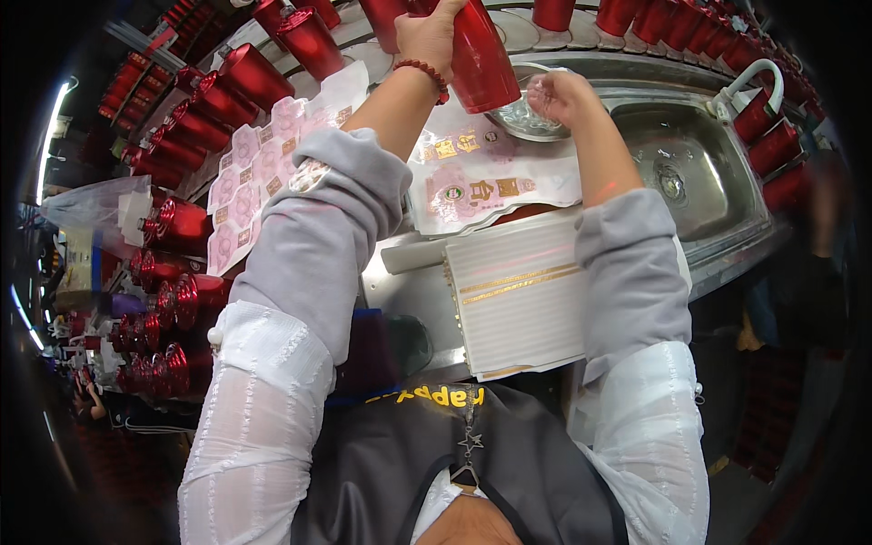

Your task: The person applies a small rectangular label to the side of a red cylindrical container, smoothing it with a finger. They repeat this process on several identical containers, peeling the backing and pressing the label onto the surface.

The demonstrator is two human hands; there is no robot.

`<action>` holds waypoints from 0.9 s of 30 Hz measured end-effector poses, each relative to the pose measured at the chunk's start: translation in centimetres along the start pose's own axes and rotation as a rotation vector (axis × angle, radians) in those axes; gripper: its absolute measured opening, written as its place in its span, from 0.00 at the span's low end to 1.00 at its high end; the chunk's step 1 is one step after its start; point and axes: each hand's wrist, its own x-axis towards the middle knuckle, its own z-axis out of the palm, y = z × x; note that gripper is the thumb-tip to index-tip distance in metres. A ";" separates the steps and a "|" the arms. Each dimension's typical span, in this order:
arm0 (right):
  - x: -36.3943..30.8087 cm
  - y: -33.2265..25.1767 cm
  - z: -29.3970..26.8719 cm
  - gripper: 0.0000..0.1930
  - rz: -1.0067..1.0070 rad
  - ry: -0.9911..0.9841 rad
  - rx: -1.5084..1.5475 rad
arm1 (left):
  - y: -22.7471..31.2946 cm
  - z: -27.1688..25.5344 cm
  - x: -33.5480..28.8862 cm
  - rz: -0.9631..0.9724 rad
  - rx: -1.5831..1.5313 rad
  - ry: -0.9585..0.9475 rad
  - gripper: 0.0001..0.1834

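Note:
At the top middle my left hand (pixel 427 38) is wrapped round a glossy red bottle (pixel 487 64), which it holds tilted above the work surface. My right hand (pixel 561 96) reaches over a round metal bowl (pixel 534 134) that seems to hold water. Its fingers point into the bowl, loosely bent and somewhat blurred, with nothing visible in them. Below the bottle lies a sheet of pink and gold printed labels (pixel 486 186). More pink label sheets (pixel 263 150) spread out under my left forearm.
A stack of white sheets with gold stripes (pixel 522 313) lies nearest me. A steel sink (pixel 695 163) with a pale tap (pixel 772 77) is at right. Red bottles (pixel 250 77) line the left side and a curved conveyor (pixel 527 27) at the far edge. Another person (pixel 822 218) stands at far right.

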 end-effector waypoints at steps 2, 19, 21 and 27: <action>-3.5 -2.0 1.6 0.12 -0.112 -0.171 0.296 | -0.5 1.1 -0.1 0.045 0.231 0.191 0.25; -8.6 -1.9 4.7 0.19 -0.488 -0.204 0.081 | -0.5 1.7 0.7 0.114 0.516 0.259 0.47; -8.9 -0.1 5.2 0.25 -0.573 -0.245 -0.131 | -0.3 1.8 0.5 0.038 0.629 0.385 0.48; 5.2 4.3 -4.8 0.21 -0.321 0.327 -0.661 | 1.9 5.3 -1.4 0.028 0.549 0.304 0.48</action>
